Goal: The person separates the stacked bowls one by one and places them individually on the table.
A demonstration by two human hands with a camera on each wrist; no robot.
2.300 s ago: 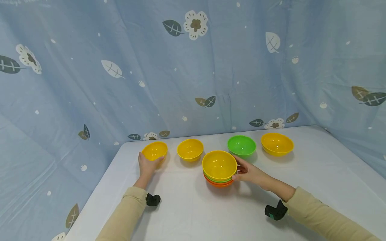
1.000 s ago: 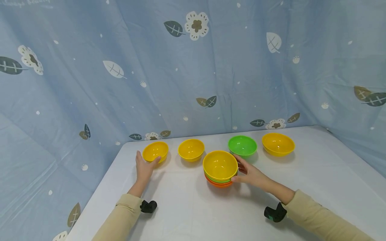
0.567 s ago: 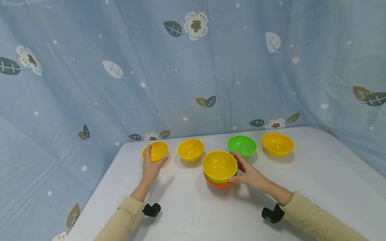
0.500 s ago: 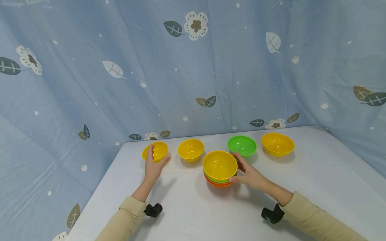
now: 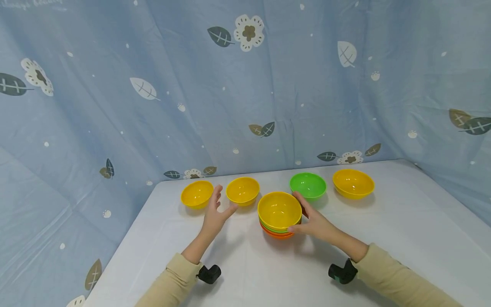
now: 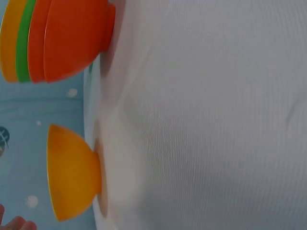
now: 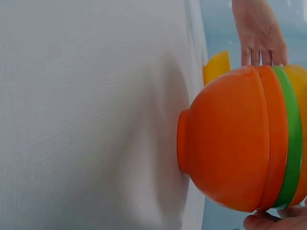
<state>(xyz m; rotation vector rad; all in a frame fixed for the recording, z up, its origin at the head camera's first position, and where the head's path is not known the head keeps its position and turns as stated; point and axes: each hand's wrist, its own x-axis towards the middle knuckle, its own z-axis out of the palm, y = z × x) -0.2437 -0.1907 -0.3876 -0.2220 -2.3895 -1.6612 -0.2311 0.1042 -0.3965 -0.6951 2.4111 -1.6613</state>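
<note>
A stack of nested bowls (image 5: 279, 212) stands on the table, with a yellow bowl on top, a green one (image 7: 290, 139) beneath and two orange ones (image 7: 225, 139) at the bottom. My right hand (image 5: 318, 224) holds the stack by its right side, thumb in front and fingers curled behind. My left hand (image 5: 215, 217) hovers with fingers spread and nothing in it, in front of the gap between a yellow bowl (image 5: 197, 195) at the far left and a second yellow bowl (image 5: 243, 191). Only fingertips of the left hand show in the left wrist view.
Behind the stack, to its right, sit a green bowl (image 5: 308, 186) and a wider yellow bowl (image 5: 353, 184). A white cloth covers the table (image 5: 245, 273). A blue patterned curtain (image 5: 215, 106) hangs along the back and sides.
My left hand has drawn away from the far-left yellow bowl and moved right, toward the stack. That bowl stays in place. My right hand remains at the stack, which has not moved.
</note>
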